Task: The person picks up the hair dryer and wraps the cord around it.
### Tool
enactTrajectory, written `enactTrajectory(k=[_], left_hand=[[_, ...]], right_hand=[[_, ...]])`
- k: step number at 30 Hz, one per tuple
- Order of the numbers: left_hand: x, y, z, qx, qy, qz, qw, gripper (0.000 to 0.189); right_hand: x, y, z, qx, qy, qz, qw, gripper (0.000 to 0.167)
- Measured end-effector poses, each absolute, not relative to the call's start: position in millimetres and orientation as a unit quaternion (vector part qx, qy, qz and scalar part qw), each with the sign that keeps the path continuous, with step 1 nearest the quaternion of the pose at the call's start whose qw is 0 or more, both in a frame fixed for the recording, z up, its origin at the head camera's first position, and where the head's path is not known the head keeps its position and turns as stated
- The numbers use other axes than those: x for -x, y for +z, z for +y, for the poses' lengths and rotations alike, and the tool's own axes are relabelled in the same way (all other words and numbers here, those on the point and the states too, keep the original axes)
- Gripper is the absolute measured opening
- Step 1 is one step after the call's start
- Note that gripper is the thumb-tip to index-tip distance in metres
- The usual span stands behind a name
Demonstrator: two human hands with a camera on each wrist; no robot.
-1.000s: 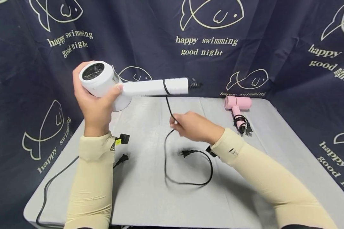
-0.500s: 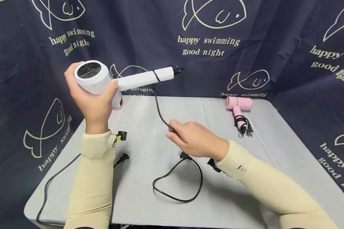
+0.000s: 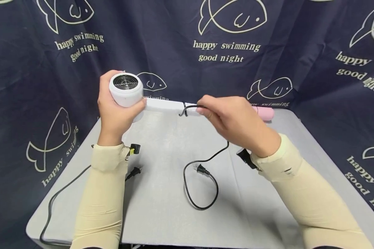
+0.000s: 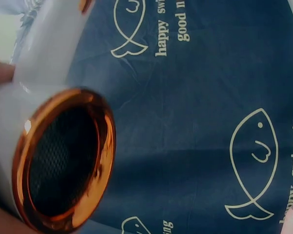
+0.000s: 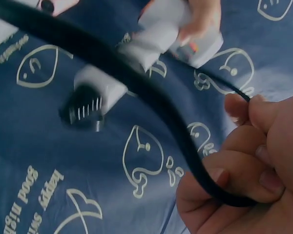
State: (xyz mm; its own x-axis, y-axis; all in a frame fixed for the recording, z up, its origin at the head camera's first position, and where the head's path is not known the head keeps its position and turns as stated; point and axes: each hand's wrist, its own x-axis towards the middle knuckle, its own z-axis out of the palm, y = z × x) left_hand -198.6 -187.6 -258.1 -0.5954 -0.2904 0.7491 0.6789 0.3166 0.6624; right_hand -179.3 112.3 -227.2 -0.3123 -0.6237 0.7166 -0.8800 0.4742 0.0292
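My left hand (image 3: 113, 110) grips the body of a white hair dryer (image 3: 126, 98), its thumb near where the handle begins. The dryer's dark intake grille faces up toward the head camera. In the left wrist view a copper-coloured ring (image 4: 107, 161) circles the outlet mesh. The handle points right, and a black cord (image 3: 201, 208) is looped round it near its end. My right hand (image 3: 237, 121) pinches that cord beside the handle, covering the handle's tip in the head view. In the right wrist view the cord (image 5: 171, 112) also runs across the right hand's curled fingers (image 5: 244, 165).
The cord's plug (image 3: 202, 169) lies mid-table inside a loop of cord. A pink hair dryer (image 3: 265, 113) at the back right is mostly hidden behind my right hand. Another black plug (image 3: 134, 172) and cord (image 3: 51, 204) lie by the left forearm on the grey table (image 3: 162, 214).
The white hair dryer first shifted left with its handle tilting up, then came right and its handle levelled. My right hand dipped with the cord, then rose to the handle's end.
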Motion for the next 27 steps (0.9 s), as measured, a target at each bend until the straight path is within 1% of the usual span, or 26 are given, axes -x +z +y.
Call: enactTrajectory(k=[4, 7, 10, 16, 19, 23, 27], left_hand=[[196.2, -257.7, -186.2, 0.176, -0.568, -0.701, 0.394, 0.073], [193.6, -255.7, -185.6, 0.196, -0.572, -0.699, 0.382, 0.073], [190.4, -253.2, -184.3, 0.213, -0.581, -0.691, 0.374, 0.073], [185.2, -249.6, -181.3, 0.236, -0.601, -0.672, 0.363, 0.07], [184.2, -248.8, -181.0, 0.242, -0.608, -0.664, 0.361, 0.07], [183.8, -248.2, -180.6, 0.243, -0.616, -0.658, 0.358, 0.07], [184.5, -248.1, -180.1, 0.244, -0.618, -0.651, 0.368, 0.07]], right_hand=[[187.5, -219.3, 117.6, -0.455, 0.207, -0.792, 0.35, 0.01], [195.2, -216.6, 121.3, -0.429, 0.223, -0.8, 0.356, 0.013], [204.5, -215.9, 124.3, -0.401, 0.237, -0.814, 0.348, 0.018], [226.4, -220.4, 128.4, -0.361, 0.262, -0.841, 0.308, 0.025], [238.2, -228.0, 128.0, -0.35, 0.273, -0.85, 0.285, 0.025], [250.5, -242.7, 123.3, -0.347, 0.28, -0.859, 0.251, 0.024], [256.0, -262.5, 116.1, -0.362, 0.281, -0.862, 0.216, 0.025]])
